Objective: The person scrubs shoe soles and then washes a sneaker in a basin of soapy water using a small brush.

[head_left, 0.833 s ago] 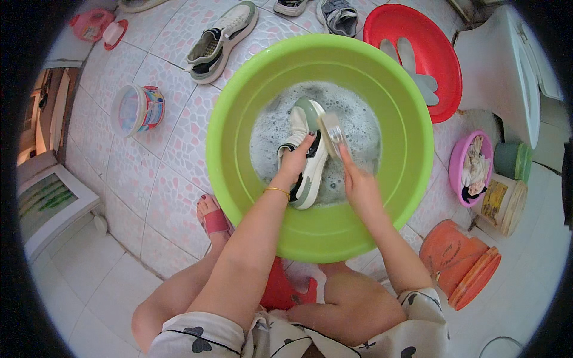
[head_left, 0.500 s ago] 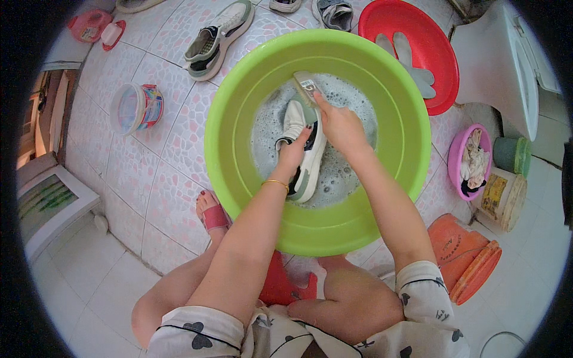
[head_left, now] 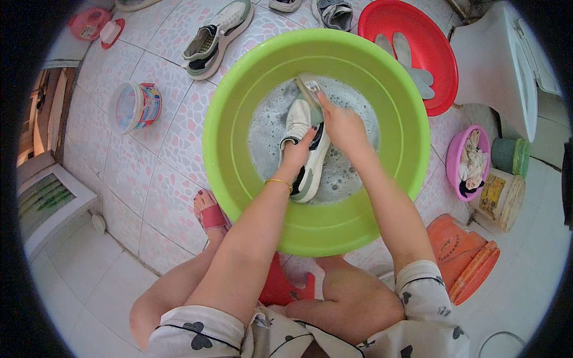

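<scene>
A large green basin (head_left: 239, 209) holds grey, bubbly water (head_left: 352, 113). Over that water, a white, black and grey-green sneaker (head_left: 316, 170) is tilted on its side, toe pointing away from me. My left hand (head_left: 298, 152) is closed around the shoe's middle, thumb on its upper. A scrub brush (head_left: 309, 86) is gripped in my right hand (head_left: 343, 128), its index finger stretched along the back. The brush lies against the toe end of the sneaker, slightly smeared by motion; its bristles are hidden.
Another sneaker (head_left: 218, 42) stands on the tiles beyond the basin, beside a grey shoe (head_left: 334, 13). A red basin (head_left: 439, 53) with pale insoles (head_left: 406, 53) is at far right. Rightward are a pink basin (head_left: 453, 164) of cloth and an orange bucket (head_left: 450, 244); a small tub (head_left: 128, 107) sits left.
The brush has shifted slightly right and toward me, and its angle has steepened. The sneaker has rolled and shifted slightly rightward in my left hand.
</scene>
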